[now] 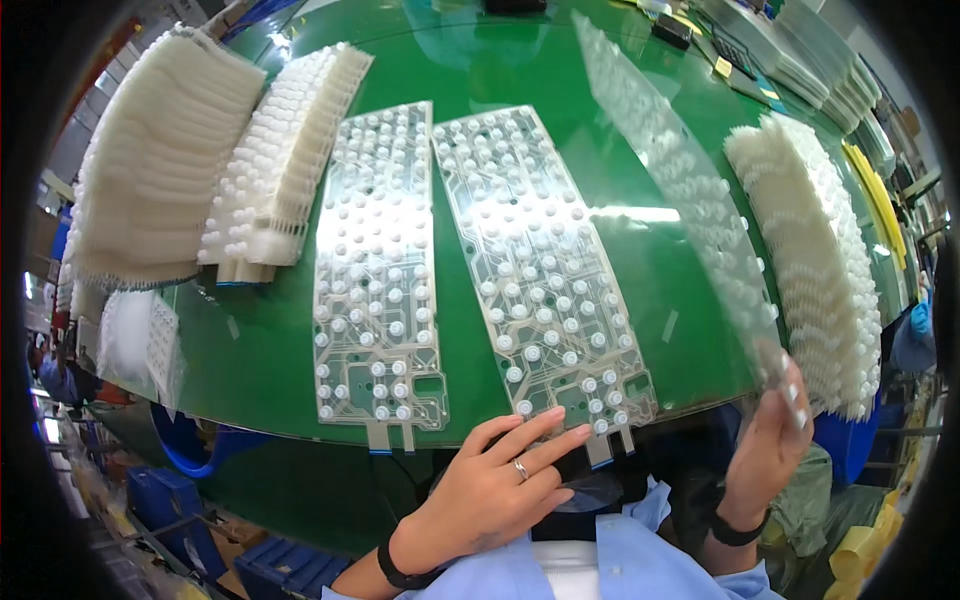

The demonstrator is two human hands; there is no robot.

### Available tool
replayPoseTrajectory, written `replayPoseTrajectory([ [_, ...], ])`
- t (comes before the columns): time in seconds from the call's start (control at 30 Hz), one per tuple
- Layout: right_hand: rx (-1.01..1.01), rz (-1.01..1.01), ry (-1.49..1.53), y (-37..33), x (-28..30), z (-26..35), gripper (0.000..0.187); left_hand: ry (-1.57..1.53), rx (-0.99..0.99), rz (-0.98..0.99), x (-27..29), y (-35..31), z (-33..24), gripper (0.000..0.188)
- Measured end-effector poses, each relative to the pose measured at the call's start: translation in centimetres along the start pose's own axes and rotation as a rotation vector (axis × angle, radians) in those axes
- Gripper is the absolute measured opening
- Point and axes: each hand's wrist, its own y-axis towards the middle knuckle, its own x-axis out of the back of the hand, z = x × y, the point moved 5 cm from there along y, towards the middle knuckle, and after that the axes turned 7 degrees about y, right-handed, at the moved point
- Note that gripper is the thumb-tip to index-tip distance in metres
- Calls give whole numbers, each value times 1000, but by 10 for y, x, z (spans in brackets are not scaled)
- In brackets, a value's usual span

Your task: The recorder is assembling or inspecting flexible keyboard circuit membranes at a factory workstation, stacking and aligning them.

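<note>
Two clear keyboard membrane sheets with printed circuit lines and rows of white rubber domes lie flat side by side: a left membrane sheet (376,255) and a slightly tilted right membrane sheet (540,270). My left hand (500,483) is open, its fingers spread, with fingertips over the lower edge of the right sheet; whether they press on it I cannot tell. My right hand (768,445) grips the near end of a clear domed sheet (690,190), which is raised on edge and smeared by motion. It stands beside a stack of domed sheets (815,270).
The green table (480,65) curves along its near edge. At the left stand a tall stack of domed sheets (150,160) and a smaller stack (285,150). Clear plastic trays (810,60) sit far right. Blue bins (190,445) are below the table.
</note>
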Motion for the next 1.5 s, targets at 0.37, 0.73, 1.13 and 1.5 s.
replayPoseTrajectory([
  [0.37,50,810,-446,-25,-111,8,46,-96,-21,-32,27,-19,6,16],
  [0.73,33,688,-681,-4,-36,-28,59,-75,239,-72,62,-41,63,17],
  [1.13,-33,696,-66,-22,-84,35,27,-46,104,-108,24,-1,7,27],
  [1.5,10,731,12,-34,-92,34,19,-35,116,-58,25,0,-1,27],
])
